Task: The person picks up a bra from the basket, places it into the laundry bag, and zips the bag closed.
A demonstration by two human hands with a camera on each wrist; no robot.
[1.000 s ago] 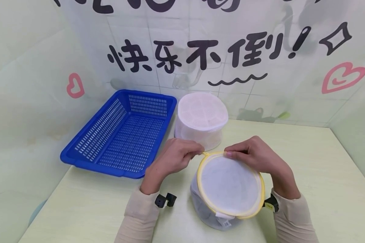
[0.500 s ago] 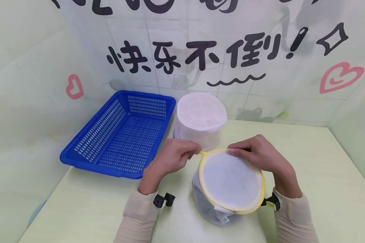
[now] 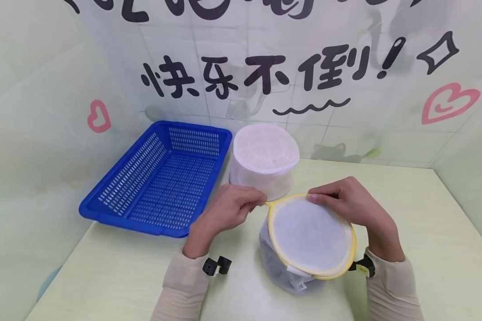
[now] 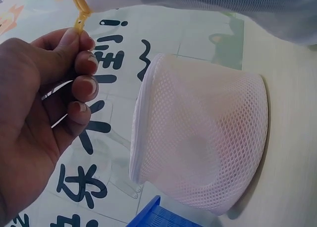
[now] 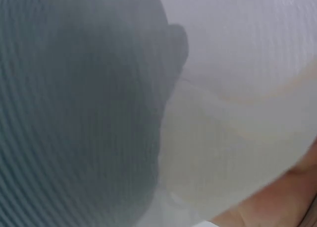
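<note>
A grey mesh laundry bag [image 3: 313, 236] with a yellow-edged round top stands tilted in front of the person. My left hand [image 3: 230, 207] pinches its yellow zipper pull [image 4: 79, 23] between thumb and forefinger, at the bag's far left edge; the other fingers are curled. On the far rim, my right hand [image 3: 351, 205] grips the yellow edging with its thumb on top. The bag's cloth fills most of the right wrist view, where only part of that hand [image 5: 270, 204] shows at the lower right. A white tag [image 3: 298, 278] hangs from the near side.
Just beyond the left hand stands a white mesh laundry bag [image 3: 265, 151], upright on the pale table [image 3: 425, 232]. A blue plastic basket [image 3: 144, 226] lies to its left. Behind them rises a wall sheet [image 3: 241, 102] with printed black writing.
The grey laundry bag has shifted slightly right, and its near side has come up a little. My right hand has moved right with the rim, while my left stays nearly in place.
</note>
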